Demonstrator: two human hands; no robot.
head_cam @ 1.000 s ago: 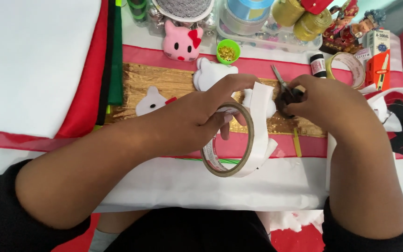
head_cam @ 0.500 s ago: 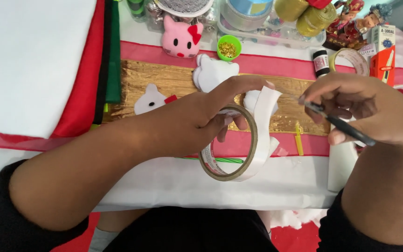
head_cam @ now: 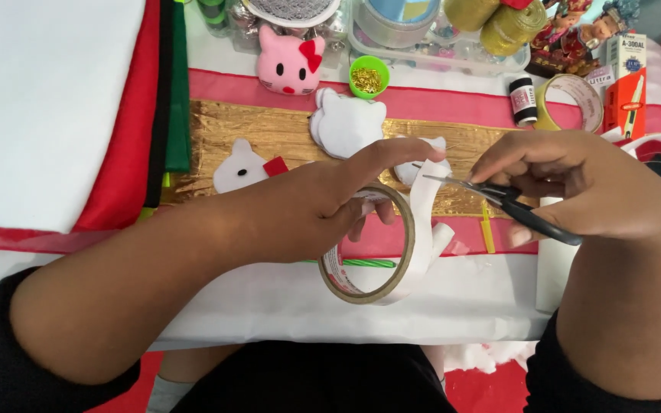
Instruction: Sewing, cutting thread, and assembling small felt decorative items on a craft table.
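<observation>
My left hand [head_cam: 323,206] holds a roll of white double-sided tape [head_cam: 392,264] upright over the table, the index finger stretched along a pulled-out strip [head_cam: 430,180]. My right hand [head_cam: 575,187] grips black-handled scissors [head_cam: 499,197] whose blades point left and meet that strip near its top. Under the hands lies a gold sheet [head_cam: 269,138] with white cat-head cut-outs [head_cam: 346,122], one with a red bow [head_cam: 245,168].
A pink cat-head plush [head_cam: 290,65], a green cup of gold pins [head_cam: 369,76], a black thread spool [head_cam: 523,99], a clear tape roll [head_cam: 571,99] and an orange box [head_cam: 625,76] stand at the back. Stacked felt sheets [head_cam: 131,115] lie left.
My right hand took up the scissors, turned them and brought the blades left onto the tape strip. My left hand kept the roll in place.
</observation>
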